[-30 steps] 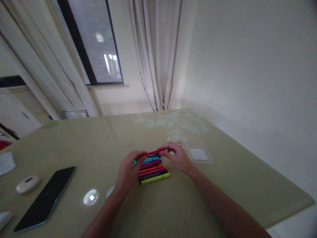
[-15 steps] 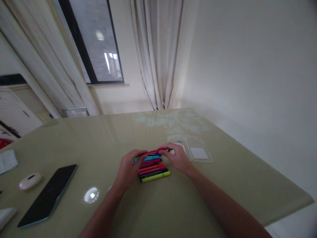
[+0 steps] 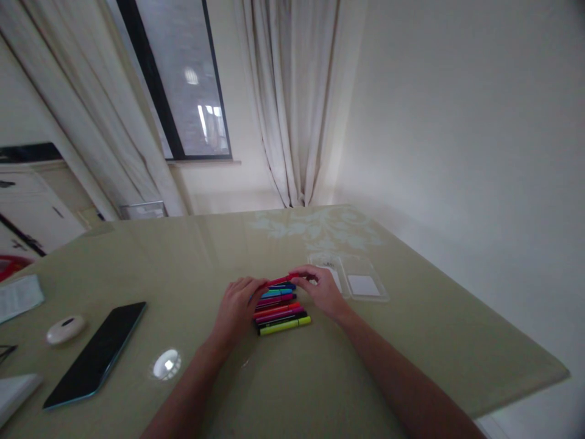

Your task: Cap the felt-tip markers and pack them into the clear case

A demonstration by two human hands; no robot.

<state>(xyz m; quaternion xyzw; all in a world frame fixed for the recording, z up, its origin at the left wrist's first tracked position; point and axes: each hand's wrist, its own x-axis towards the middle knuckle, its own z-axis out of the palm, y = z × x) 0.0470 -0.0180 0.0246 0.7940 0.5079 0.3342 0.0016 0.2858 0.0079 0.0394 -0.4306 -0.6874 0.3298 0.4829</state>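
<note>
A red marker pen (image 3: pixel 280 281) spans the gap between my two hands at the far end of a row of markers. My left hand (image 3: pixel 236 305) is closed on its left end, and my right hand (image 3: pixel 320 289) pinches its right end. Below it, several coloured markers lie side by side on the table: blue and light blue ones, a magenta one, an orange-red marker (image 3: pixel 278 309), and a yellow-green marker (image 3: pixel 285 325) nearest me. My left fingers cover the left ends of the upper markers.
An opened clear plastic case (image 3: pixel 365 286) with white cards lies just beyond my right hand. To the left are a black tablet (image 3: pixel 98 353), a white oval case (image 3: pixel 66 330) and a paper (image 3: pixel 21 297). A round shiny disc (image 3: pixel 167 364) lies near my left forearm.
The view has shifted slightly, moving the things at the left a little rightward. Both hands still hold the red marker pen, and my left hand covers more of the upper markers' left ends.
</note>
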